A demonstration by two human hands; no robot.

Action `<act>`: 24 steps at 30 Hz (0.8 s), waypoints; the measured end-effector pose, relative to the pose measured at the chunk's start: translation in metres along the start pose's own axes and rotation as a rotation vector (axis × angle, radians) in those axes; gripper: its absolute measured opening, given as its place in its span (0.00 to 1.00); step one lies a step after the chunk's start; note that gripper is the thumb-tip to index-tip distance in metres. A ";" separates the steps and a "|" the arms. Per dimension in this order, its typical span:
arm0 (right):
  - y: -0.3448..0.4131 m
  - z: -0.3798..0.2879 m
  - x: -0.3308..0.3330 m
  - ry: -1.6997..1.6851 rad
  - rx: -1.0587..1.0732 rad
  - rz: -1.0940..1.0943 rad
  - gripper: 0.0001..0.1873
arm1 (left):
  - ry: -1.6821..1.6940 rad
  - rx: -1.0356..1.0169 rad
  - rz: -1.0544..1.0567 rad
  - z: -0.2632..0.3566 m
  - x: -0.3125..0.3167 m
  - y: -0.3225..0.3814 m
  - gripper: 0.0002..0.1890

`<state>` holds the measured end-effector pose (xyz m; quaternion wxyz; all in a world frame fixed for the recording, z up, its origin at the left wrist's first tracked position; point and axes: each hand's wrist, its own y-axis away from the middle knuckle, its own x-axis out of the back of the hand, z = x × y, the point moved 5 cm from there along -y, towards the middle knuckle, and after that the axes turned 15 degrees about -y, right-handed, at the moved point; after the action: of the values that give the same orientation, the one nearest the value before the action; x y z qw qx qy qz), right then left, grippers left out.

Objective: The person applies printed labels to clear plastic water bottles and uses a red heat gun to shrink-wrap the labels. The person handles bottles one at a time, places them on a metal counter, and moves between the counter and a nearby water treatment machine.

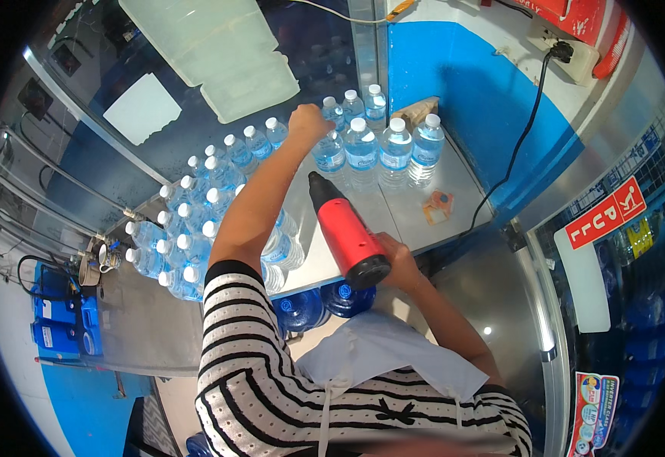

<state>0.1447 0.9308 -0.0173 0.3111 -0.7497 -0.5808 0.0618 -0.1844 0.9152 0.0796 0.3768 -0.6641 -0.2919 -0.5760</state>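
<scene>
My right hand [401, 263] is closed around the grip of a red and black heat gun [348, 234], whose black nozzle points up and left towards the bottles. My left hand [308, 123] is at the cap of a labelled water bottle [330, 154], its fingers bent over the top; the cap is mostly hidden. Right of that bottle stand several clear plastic bottles [361, 149] with white caps and blue labels, and a few smaller ones [352, 107] behind. On the left, beyond my left forearm, many more capped bottles [187, 245] stand close together, partly covered by the arm.
The tiled counter [367, 208] bears an orange-and-white scrap [439, 207] and a crumpled brown bag [415, 111]. A black cord [529, 123] hangs from a wall outlet [567, 54]. Large blue water containers [301, 308] stand under the counter. Left is a metal sink surface [138, 320].
</scene>
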 end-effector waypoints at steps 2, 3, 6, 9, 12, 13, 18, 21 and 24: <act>0.003 0.003 -0.005 0.059 -0.060 -0.022 0.32 | -0.032 -0.007 -0.054 0.002 0.002 0.003 0.25; 0.007 0.005 -0.006 0.088 -0.081 -0.031 0.33 | -0.052 -0.012 -0.081 0.003 0.004 0.005 0.26; 0.027 0.010 0.007 0.102 -0.119 0.032 0.34 | -0.164 -0.110 -0.002 0.008 0.013 0.013 0.23; 0.052 0.013 0.029 0.174 -0.102 0.142 0.33 | 0.028 -0.676 0.411 0.038 0.030 0.031 0.19; 0.075 0.020 0.053 0.123 -0.146 0.271 0.28 | 0.314 -0.929 0.231 0.065 0.017 0.036 0.16; 0.083 0.022 0.061 0.096 -0.167 0.311 0.26 | 0.283 -0.876 0.190 0.068 0.013 0.031 0.14; 0.109 0.031 0.093 -0.069 -0.295 0.534 0.18 | -0.025 -0.534 0.023 0.082 -0.003 0.012 0.14; 0.100 0.030 0.098 -0.071 -0.243 0.525 0.18 | -0.136 -0.349 0.051 0.088 -0.004 0.007 0.18; 0.079 0.029 0.089 -0.127 -0.244 0.366 0.24 | -0.079 -0.216 0.124 0.090 0.001 0.008 0.21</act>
<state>0.2252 1.0129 -0.0590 0.1646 -0.8693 -0.4566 0.0935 -0.1288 0.9859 0.0744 0.3261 -0.7400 -0.2010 -0.5529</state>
